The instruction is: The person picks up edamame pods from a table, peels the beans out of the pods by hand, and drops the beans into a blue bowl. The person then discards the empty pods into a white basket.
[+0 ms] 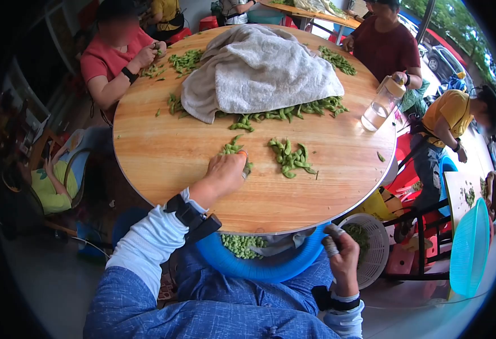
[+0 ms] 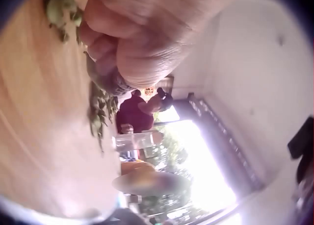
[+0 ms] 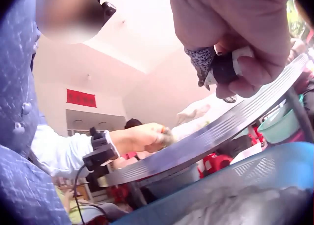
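Note:
My left hand [image 1: 225, 175] is down on the round wooden table, its fingers curled at a few green soybean pods [image 1: 231, 148]. In the left wrist view a pod [image 2: 91, 69] shows between the fingers and the wrapped thumb. To its right lies a loose pile of soybean pods [image 1: 289, 157]. Beside the table's front edge, above the rim of a blue basin [image 1: 282, 273], my right hand [image 1: 345, 257] is raised with loosely curled fingers. Wrappings cover its thumb and a finger [image 3: 225, 68], and no held thing shows. Shelled green beans [image 1: 242, 245] and a grey cloth lie in the basin.
A grey towel [image 1: 265, 73] covers a big heap of pods mid-table. A water bottle [image 1: 381, 107] stands at the right edge. A white basket [image 1: 377, 248] with green bits sits right of the basin. Other people sit around; one in red [image 1: 115, 68] handles pods.

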The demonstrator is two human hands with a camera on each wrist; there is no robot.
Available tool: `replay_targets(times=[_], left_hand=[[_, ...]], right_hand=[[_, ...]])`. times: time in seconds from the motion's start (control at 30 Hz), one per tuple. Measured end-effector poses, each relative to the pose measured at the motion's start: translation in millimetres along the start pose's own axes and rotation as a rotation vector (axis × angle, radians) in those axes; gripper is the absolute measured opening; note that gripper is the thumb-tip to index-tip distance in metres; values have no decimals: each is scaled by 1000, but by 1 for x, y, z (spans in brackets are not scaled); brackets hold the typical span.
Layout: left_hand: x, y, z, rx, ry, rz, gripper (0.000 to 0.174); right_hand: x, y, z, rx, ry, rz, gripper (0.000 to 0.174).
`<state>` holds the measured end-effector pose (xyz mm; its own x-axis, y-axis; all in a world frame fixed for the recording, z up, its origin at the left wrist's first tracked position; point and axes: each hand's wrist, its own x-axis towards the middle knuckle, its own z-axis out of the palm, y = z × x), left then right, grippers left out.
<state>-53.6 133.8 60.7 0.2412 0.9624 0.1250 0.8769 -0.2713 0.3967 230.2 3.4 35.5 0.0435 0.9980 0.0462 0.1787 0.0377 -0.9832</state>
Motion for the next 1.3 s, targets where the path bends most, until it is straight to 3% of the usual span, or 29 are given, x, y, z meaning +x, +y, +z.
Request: replay_targets(times=[0.1,0.2,0.27,0.33,0.4,0.47,0.5,0.6,0.63,0.7,0.8,0.93,1.07,1.17,1.3], left_hand=[[-20,14,8,-955,-9,-95,8],[-53,50,8,-1548,-39,-159,13],[-68,62,18,-1457,46,18,14],[-82,65,19,-1577,-149,-18,16],[-90,72,20,-1524,13,-3,13],[-95,51,13,-1707,-276,-113,12],[-95,43,10,-1790,-423,-172,14],[-92,52,1,-1631,-663,-380,18],[-89,61,-4,-1546,-734,-343,13],[-91,64,-3,-1548,-697,-285,12],[-95,66,0,-1446,-590,-204,12],[-99,69,11,-1205,-456,-20,13],[-97,77,-2,-931,-372,112,19],[-99,75,5,-913,-277,192,26],[-100,72,5,-787,-308,224,27]], right_hand=[[8,-13,28,184,-210,58,37],[17,-29,58,402,-408,92,47],[21,-34,75,463,-441,62,40],[25,-37,84,456,-438,6,36],[26,-33,75,116,-365,-177,34],[29,-44,57,-310,-322,-408,39],[31,-46,51,-389,-307,-532,48],[31,-52,46,-609,-342,-682,38],[29,-54,47,-544,-314,-614,36],[23,-55,48,-417,-254,-481,31],[13,-46,45,364,-214,76,25],[3,-47,41,616,-448,302,22],[-1,-47,41,648,-446,346,20],[1,-46,37,585,-454,345,19],[-1,-47,38,503,-417,343,20]])
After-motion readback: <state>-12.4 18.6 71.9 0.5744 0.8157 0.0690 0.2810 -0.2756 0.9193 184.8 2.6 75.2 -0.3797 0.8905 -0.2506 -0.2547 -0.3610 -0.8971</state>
